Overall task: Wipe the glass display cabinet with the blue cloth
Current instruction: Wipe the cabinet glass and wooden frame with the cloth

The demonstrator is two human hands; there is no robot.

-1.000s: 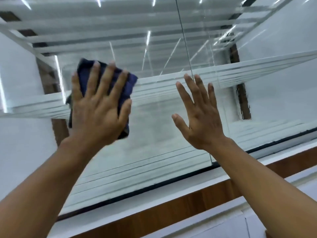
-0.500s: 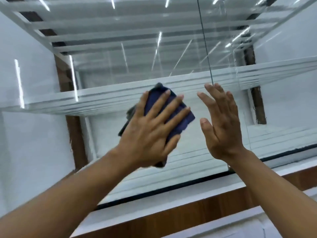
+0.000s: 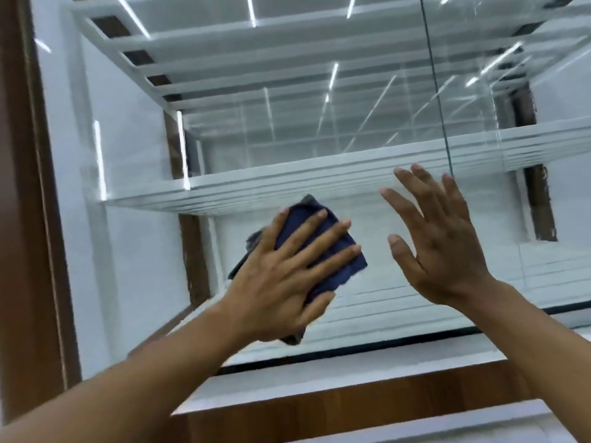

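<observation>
The left hand (image 3: 281, 286) presses the blue cloth (image 3: 323, 247) flat against the cabinet glass (image 3: 367, 302) — fingers spread straight; the right hand (image 3: 438, 241) rests beside it, open, holding nothing.

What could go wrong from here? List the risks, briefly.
1. The left hand only presses the blue cloth flat with straight fingers, so the cloth could slip and drop.
2. The bare right hand, spread at the glass front, may leave prints.
3. Pushing hard beside the vertical glass seam could strain the panel.
</observation>
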